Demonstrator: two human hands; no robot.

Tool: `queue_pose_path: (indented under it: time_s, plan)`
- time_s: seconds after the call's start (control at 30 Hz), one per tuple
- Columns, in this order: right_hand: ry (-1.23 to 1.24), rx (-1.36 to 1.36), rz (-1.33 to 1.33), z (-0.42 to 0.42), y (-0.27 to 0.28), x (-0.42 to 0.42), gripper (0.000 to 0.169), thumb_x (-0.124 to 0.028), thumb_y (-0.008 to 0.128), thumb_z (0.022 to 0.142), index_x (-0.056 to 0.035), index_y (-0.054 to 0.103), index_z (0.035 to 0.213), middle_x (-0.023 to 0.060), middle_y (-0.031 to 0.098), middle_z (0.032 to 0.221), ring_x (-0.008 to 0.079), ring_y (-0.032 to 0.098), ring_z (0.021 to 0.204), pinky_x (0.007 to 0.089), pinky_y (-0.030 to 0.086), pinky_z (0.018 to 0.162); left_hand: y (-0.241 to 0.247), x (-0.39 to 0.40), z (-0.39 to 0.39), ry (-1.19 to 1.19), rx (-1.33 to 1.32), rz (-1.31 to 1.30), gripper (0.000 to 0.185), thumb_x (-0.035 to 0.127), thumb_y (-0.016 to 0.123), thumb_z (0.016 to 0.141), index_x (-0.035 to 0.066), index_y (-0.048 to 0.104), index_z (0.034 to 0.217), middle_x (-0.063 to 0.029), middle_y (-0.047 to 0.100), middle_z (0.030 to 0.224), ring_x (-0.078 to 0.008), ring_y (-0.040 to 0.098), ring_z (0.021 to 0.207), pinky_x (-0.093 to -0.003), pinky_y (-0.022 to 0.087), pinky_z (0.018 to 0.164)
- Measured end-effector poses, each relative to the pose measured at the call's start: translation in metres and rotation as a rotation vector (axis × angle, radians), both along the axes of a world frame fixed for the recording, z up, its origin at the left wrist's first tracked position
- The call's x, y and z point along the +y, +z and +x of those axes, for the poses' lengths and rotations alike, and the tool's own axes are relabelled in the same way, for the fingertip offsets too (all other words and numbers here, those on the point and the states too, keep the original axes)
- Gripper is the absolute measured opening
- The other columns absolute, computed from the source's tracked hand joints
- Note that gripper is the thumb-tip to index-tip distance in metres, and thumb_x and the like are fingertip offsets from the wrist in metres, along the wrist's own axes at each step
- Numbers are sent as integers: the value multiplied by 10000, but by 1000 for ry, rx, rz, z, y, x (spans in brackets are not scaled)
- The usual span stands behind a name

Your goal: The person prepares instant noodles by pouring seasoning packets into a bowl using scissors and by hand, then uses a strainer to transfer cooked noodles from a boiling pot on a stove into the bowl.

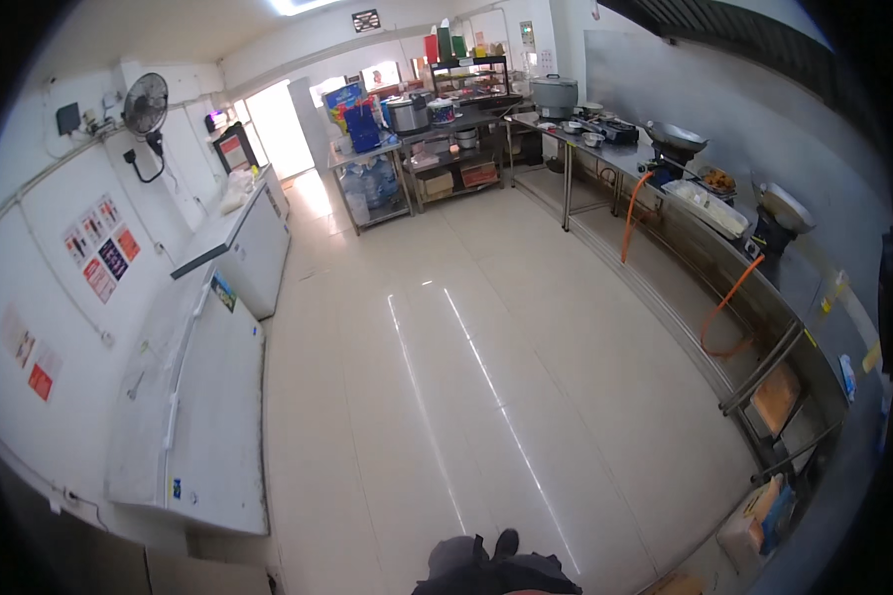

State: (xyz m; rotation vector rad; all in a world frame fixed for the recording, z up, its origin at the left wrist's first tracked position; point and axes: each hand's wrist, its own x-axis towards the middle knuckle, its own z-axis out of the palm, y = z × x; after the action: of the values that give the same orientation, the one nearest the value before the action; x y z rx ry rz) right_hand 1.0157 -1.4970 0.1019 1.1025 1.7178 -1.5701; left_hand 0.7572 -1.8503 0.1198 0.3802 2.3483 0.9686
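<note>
Neither of my hands is in view. At the bottom edge show my dark clothing (491, 576) and one dark shoe (507, 543) on the tiled floor (431, 387). Before me lies a kitchen. Along the right wall runs a steel worktable (770, 279) with a wok (673, 137) on a burner, a second, tilted wok (785, 208), a long tray with pale contents (707, 208) and a large lidded rice cooker (554, 95). On the left stand two white chest freezers, a near one (216, 416) and a far one (257, 249).
At the back, a steel table (365, 152) holds a blue container (362, 128) above large water bottles (372, 184). Beside it a steel shelf unit (458, 160) bears a large pot (408, 115). Orange hoses (722, 305) hang under the right worktable. A cardboard box (748, 520) sits at lower right.
</note>
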Motion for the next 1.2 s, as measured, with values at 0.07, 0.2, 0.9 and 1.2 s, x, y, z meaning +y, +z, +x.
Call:
queue_pose_path:
  time_s: [0.07, 0.2, 0.9, 1.2]
  plan:
    - [-18, 6, 50, -44, 9, 63, 751, -654, 507, 849, -191, 423, 1434, 110, 406, 1483, 326, 524, 1218, 541, 479, 901, -20, 38, -22, 45, -41, -46, 324, 265, 627, 838, 22, 639, 1052, -194, 677, 1017, -357, 638, 962, -453, 505, 838]
    - [-23, 23, 20, -142, 3, 142, 757, -663, 504, 847, -192, 424, 1434, 111, 407, 1482, 325, 526, 1216, 539, 482, 898, -26, 85, -71, 182, -59, -168, 340, 276, 648, 824, 25, 638, 1053, -198, 676, 1016, -368, 637, 958, -456, 507, 842]
    - [-696, 70, -291, -389, -23, 534, 790, -709, 491, 837, -192, 429, 1432, 114, 412, 1478, 320, 538, 1204, 527, 495, 880, 114, 921, -693, -407, 256, 379, 236, 225, 595, 918, 12, 673, 983, -86, 689, 849, -160, 638, 778, -304, 508, 721]
    - [160, -283, -28, -469, -102, 866, 757, -652, 425, 915, -56, 477, 1379, 169, 551, 1327, 365, 584, 1119, 523, 516, 861, -87, 881, -715, -859, -130, -481, 377, 332, 640, 873, 56, 649, 1129, -140, 701, 862, -250, 659, 707, -397, 524, 634]
